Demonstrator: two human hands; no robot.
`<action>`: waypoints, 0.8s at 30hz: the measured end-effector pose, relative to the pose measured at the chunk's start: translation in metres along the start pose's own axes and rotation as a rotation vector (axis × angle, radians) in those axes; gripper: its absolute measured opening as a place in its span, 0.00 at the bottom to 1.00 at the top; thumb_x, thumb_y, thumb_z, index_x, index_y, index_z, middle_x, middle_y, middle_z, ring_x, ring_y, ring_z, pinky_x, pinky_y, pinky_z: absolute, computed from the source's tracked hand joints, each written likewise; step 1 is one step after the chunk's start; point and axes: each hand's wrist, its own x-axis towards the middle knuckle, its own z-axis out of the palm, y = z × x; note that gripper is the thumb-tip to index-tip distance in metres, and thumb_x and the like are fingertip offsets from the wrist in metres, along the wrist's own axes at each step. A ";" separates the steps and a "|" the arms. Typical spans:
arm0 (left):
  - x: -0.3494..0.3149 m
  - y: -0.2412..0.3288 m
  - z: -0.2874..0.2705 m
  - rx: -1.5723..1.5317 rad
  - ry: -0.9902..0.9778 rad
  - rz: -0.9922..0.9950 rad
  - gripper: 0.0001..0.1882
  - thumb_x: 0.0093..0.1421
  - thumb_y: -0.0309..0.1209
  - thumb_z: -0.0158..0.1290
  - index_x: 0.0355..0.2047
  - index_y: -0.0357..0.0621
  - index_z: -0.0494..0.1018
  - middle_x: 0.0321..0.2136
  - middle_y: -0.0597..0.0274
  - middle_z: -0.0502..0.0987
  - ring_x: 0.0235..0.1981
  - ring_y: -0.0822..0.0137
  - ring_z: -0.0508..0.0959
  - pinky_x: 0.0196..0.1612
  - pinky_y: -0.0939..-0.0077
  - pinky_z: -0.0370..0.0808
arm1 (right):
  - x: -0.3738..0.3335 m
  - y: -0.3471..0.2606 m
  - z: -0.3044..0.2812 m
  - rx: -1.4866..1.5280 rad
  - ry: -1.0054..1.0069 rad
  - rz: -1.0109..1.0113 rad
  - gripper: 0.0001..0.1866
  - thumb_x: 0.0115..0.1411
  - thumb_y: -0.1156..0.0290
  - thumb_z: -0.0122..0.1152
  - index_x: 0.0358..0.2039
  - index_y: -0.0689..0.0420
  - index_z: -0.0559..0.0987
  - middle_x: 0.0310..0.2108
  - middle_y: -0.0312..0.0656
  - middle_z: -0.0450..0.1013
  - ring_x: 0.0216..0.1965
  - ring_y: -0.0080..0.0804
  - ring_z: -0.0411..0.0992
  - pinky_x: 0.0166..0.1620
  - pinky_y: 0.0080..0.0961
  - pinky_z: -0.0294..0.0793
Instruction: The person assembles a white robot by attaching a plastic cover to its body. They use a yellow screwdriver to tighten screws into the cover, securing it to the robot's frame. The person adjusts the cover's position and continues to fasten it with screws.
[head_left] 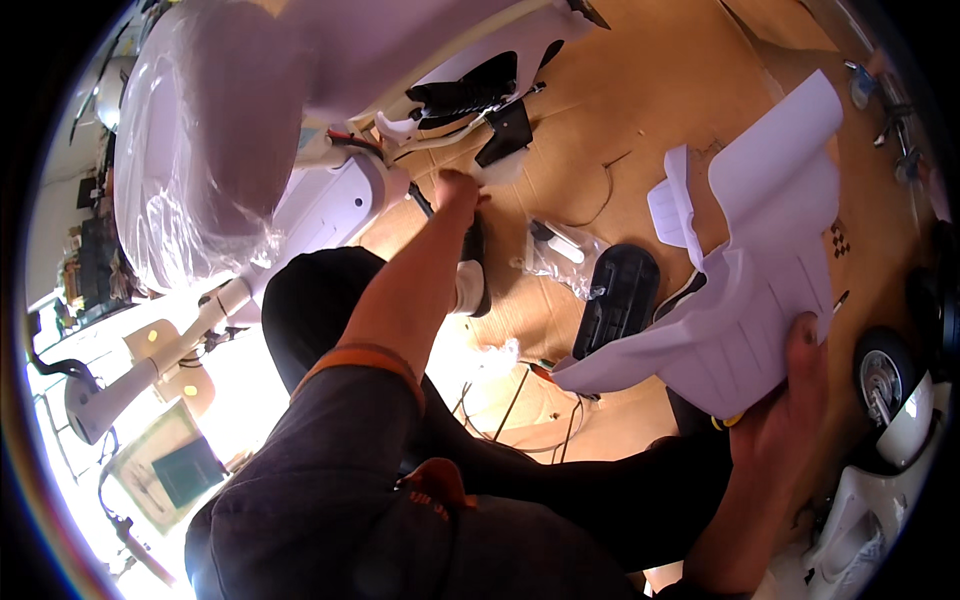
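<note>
Over the cardboard (650,60), right of centre, held the lilac panel (765,265) tilted, with the right hand (797,390) gripping its lower right edge; showed one digit against the rim, the rest hidden beneath or behind. Had the left hand (460,192) low beside the scooter (330,195), near a small translucent scrap (508,168); could not tell its grip, wide or narrow, nor any object within it.

Judged the panel light for its size, apparently of thin moulded plastic. Looked stiffest across the ribbed, stepped middle; probably springier at the tall flange (795,130) and along the narrow tongue (600,370). Appeared smooth, hence likely slippery, easily scuffed, and liable to crack at thin ends under bending. Seemed best held by the edges beside the stepped middle, with further support under the tall flange against twisting.

Between the left hand and the panel, noted a crumpled clear bag (530,268) with a white bar (567,246) and a dark piece (541,231) inside. Just beside it, displayed moulded ridges within a long black tray (617,300). At upper left, saw clear wrap (150,190) loosely enclosing a rounded part of the scooter.
</note>
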 end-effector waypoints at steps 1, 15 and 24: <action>-0.006 -0.016 0.004 -0.006 -0.034 -0.006 0.13 0.69 0.38 0.49 0.46 0.44 0.71 0.40 0.52 0.81 0.39 0.58 0.85 0.36 0.61 0.83 | 0.001 0.000 0.004 -0.005 0.020 -0.007 0.39 0.69 0.50 0.60 0.69 0.64 0.60 0.60 0.53 0.68 0.59 0.41 0.72 0.60 0.40 0.74; -0.032 0.024 0.025 -0.940 -0.343 -0.075 0.26 0.75 0.48 0.43 0.62 0.40 0.64 0.59 0.46 0.71 0.57 0.42 0.75 0.59 0.41 0.76 | -0.003 0.004 0.021 -0.040 -0.068 0.003 0.39 0.69 0.50 0.60 0.67 0.67 0.62 0.60 0.53 0.69 0.59 0.40 0.73 0.60 0.38 0.74; -0.009 -0.020 0.063 -0.901 -0.378 -0.262 0.20 0.76 0.35 0.36 0.57 0.31 0.65 0.51 0.38 0.75 0.49 0.38 0.81 0.53 0.42 0.82 | 0.000 0.007 0.012 -0.049 -0.054 0.001 0.39 0.69 0.51 0.60 0.68 0.67 0.61 0.60 0.54 0.67 0.60 0.42 0.71 0.61 0.40 0.73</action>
